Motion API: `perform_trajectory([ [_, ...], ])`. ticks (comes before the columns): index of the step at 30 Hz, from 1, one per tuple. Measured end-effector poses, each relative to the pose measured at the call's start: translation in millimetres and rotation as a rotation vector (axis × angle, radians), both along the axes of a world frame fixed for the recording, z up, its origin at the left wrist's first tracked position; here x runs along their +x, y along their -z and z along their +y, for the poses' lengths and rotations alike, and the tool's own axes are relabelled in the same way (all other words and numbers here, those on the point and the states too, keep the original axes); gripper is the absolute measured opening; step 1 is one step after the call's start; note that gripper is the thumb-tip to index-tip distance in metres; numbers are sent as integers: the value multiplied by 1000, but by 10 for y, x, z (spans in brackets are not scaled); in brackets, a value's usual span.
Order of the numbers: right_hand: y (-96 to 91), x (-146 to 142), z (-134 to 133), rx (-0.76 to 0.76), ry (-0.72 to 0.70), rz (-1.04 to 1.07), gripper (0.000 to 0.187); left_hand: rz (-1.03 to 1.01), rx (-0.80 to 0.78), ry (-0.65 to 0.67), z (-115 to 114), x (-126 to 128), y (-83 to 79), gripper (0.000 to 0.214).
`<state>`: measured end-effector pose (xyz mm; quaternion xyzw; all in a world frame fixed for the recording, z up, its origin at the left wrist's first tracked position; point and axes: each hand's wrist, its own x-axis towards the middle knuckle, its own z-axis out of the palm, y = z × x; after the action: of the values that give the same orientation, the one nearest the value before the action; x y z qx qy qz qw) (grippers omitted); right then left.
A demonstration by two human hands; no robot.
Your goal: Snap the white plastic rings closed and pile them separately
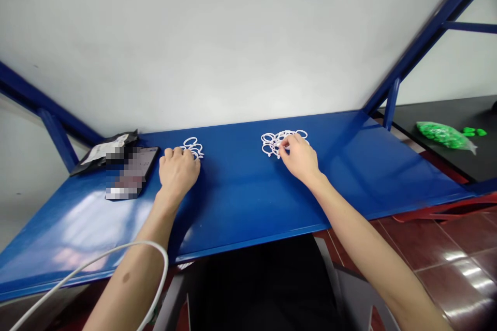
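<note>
My right hand (pixel 300 156) reaches into the right pile of thin white rings (pixel 267 138), which have small knobs on them. Thumb and forefinger are pinched together at a white ring (pixel 278 145) in that pile. My left hand (pixel 178 169) rests palm down at a smaller heap of similar white rings (pixel 191 141), partly covering it. Its fingers curl downward and are closed; what they hold, if anything, is hidden beneath them. Both heaps lie on the blue tabletop (pixel 233 191), apart from each other.
Left of my left hand are a partly blurred phone (pixel 145 158) and a black package with a white label (pixel 103 152). A white cable (pixel 116 248) loops over my left forearm. At right, a bag of green pieces (pixel 444 136) lies on a black table (pixel 458 114).
</note>
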<state>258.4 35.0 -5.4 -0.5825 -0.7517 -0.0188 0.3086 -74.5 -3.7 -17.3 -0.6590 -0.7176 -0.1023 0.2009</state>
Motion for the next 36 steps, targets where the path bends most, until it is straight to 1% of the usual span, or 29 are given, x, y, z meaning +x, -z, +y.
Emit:
perform_trajectory([
  [2, 7, 65, 31, -24, 41, -67, 11, 6, 3, 8, -11, 1, -7, 30],
  [5, 24, 88, 34, -70, 30, -120, 10, -20, 38, -3, -31, 66, -65, 31],
  [7, 22, 73, 21, -87, 19, -109, 10, -70, 84, -14, -43, 113, -123, 27],
  [9, 8, 53, 9, -88, 9, -73, 9, -145, 137, 11, -45, 154, -175, 21],
  [11, -13, 38, 5, -82, 13, -35, 8, -230, 177, 82, -39, 200, -198, 16],
  [14, -40, 3, -15, -45, -2, 26, 7, -380, 190, 286, -32, 313, -167, 13],
  [16, -46, -51, -60, -6, -108, 69, 8, -486, 141, 460, -51, 428, -124, 14],
  [18, -39, -135, -137, 8, -288, 105, 10, -575, 49, 605, -91, 563, -88, 16],
  [20, -21, -234, -227, -36, -487, 136, 15, -645, -46, 699, -142, 691, -69, 16],
  [22, 6, -322, -304, -124, -635, 163, 19, -704, -115, 749, -188, 787, -64, 14],
  [24, 31, -381, -345, -202, -702, 195, 17, -769, -161, 749, -217, 837, -63, 14],
  [27, 44, -412, -350, -285, -718, 297, 14, -936, -219, 676, -226, 838, -53, 13],
  [30, 33, -413, -335, -391, -723, 496, 15, -1144, -250, 642, -213, 805, -59, 30],
  [32, 29, -413, -331, -462, -728, 650, 14, -1229, -268, 630, -206, 787, -87, 35],
  [34, 32, -415, -333, -521, -734, 763, 15, -1267, -296, 604, -204, 778, -130, 29],
  [36, 36, -414, -339, -557, -732, 799, 16, -1276, -310, 588, -208, 777, -168, 23],
])
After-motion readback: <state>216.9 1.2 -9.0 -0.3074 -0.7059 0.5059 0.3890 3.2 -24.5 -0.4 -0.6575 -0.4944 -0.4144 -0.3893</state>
